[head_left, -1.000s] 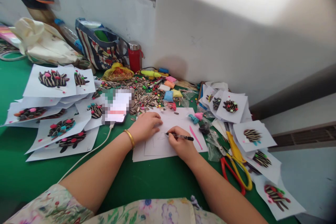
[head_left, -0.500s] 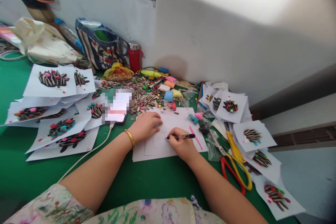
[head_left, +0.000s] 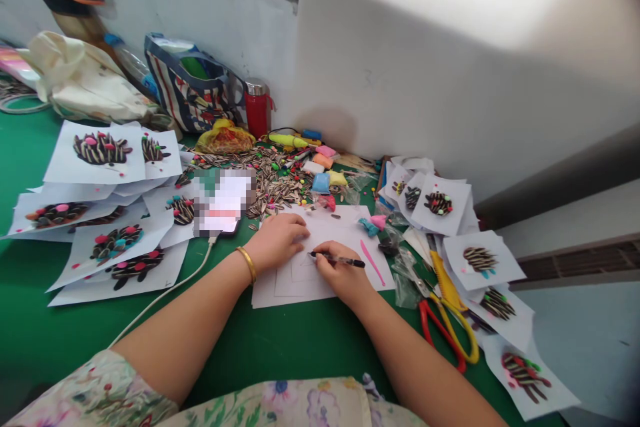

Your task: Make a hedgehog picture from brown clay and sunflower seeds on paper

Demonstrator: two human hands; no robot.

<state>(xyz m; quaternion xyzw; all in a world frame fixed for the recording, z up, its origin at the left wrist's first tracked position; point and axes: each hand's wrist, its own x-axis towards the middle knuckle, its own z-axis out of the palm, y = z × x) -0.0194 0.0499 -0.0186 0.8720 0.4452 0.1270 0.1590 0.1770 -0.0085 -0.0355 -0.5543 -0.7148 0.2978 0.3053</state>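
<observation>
A white sheet of paper (head_left: 270, 290) with thin drawn lines lies on the green table in front of me. My left hand (head_left: 280, 239) rests flat on its left part, fingers spread. In my right hand (head_left: 340, 270) is a black pen (head_left: 350, 261), pinched near its tip, with the point against the paper close to my left fingers. A pink strip of clay (head_left: 373, 261) lies on the sheet's right side. Teal clay (head_left: 369, 226) and pink clay (head_left: 379, 221) sit by its upper right corner.
Sunflower seeds (head_left: 280, 190) and clay packets (head_left: 321, 183) lie beyond the paper. A phone (head_left: 225, 203) on a cable is at left. Seed-picture sheets are piled left (head_left: 55, 173) and right (head_left: 510, 260). Red scissors (head_left: 443, 337) and yellow scissors (head_left: 463, 330) lie right. A red flask (head_left: 257, 113) stands behind.
My right hand with the pen has shifted slightly left and up across the paper, its tip now nearer my left fingers. My left hand has stayed in place.
</observation>
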